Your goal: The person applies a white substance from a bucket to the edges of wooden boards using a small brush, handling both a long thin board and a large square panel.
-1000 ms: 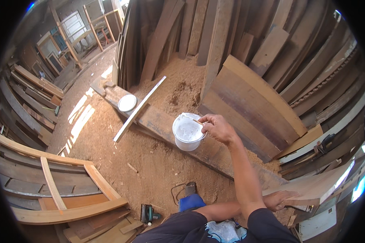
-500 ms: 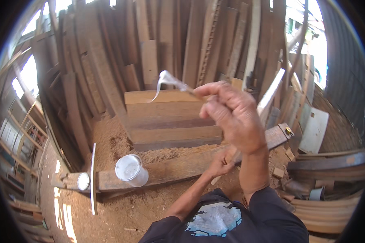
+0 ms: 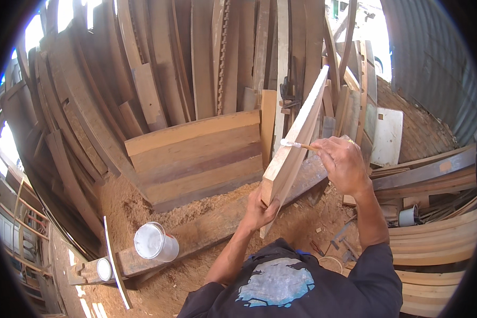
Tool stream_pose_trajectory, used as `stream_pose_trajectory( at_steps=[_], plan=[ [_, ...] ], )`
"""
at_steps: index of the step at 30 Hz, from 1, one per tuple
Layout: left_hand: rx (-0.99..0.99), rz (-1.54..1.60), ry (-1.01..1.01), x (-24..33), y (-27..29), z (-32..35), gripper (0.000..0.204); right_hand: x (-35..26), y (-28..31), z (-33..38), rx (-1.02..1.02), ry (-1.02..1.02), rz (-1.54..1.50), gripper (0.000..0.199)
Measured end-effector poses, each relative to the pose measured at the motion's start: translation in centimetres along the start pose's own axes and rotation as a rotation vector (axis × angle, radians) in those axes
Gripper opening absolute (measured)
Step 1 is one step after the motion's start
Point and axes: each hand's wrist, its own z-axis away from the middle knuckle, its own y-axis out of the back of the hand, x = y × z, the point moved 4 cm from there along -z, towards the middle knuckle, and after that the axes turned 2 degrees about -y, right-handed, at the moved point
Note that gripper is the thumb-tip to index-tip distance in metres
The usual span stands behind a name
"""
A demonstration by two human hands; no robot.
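Observation:
My left hand (image 3: 258, 211) is closed round the near end of a pale wooden board (image 3: 279, 168), which slants up and away from me with its narrow edge upward. White paste coats the far stretch of that edge. In my right hand (image 3: 345, 165) is a thin wooden stick (image 3: 303, 146), pinched between thumb and fingers. Its white-coated tip rests at the board's upper edge, about midway along. A white tub (image 3: 167, 247) with white stuff in it stands on a long thick beam (image 3: 209, 229) to the left.
A small round white container (image 3: 104, 270) and a thin pale strip (image 3: 114, 265) are at the beam's left end. Behind it stands a stack of joined planks (image 3: 196, 153) amid sawdust. Many boards lean at the back. Curved timbers (image 3: 434, 241) lie at right, near tools (image 3: 342, 238) on the ground.
My right hand has brought the stick down and right, from mid-air to the board's edge. The board is now raised in my left hand, and the view has shifted right.

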Motion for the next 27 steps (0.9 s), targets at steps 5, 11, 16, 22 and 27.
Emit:
stream_pose_trajectory(
  at_steps=[5, 11, 16, 22, 27],
  plan=[
    [-0.014, 0.008, 0.02, 0.8, -0.3, 0.0, 0.026, 0.9, 1.7, -0.4, 0.043, 0.005, -0.078, 0.013],
    [0.02, -0.053, -0.16, 1.0, -0.6, -0.2, 0.029, 1.4, 0.3, -0.8, -0.01, 0.02, 0.04, 0.014],
    [0.035, 0.035, -0.096, -0.4, -0.5, 0.3, 0.026, -1.7, 1.0, 0.5, -0.085, 0.059, -0.054, 0.016],
    [0.018, 0.084, 0.047, -0.8, -0.1, 0.4, 0.025, -1.6, 1.7, 0.6, -0.135, 0.031, -0.181, 0.017],
    [0.008, -0.038, -0.034, -0.7, 0.0, -0.1, 0.025, 3.4, 0.5, -1.8, 0.052, -0.108, 0.071, 0.018]
  ],
)
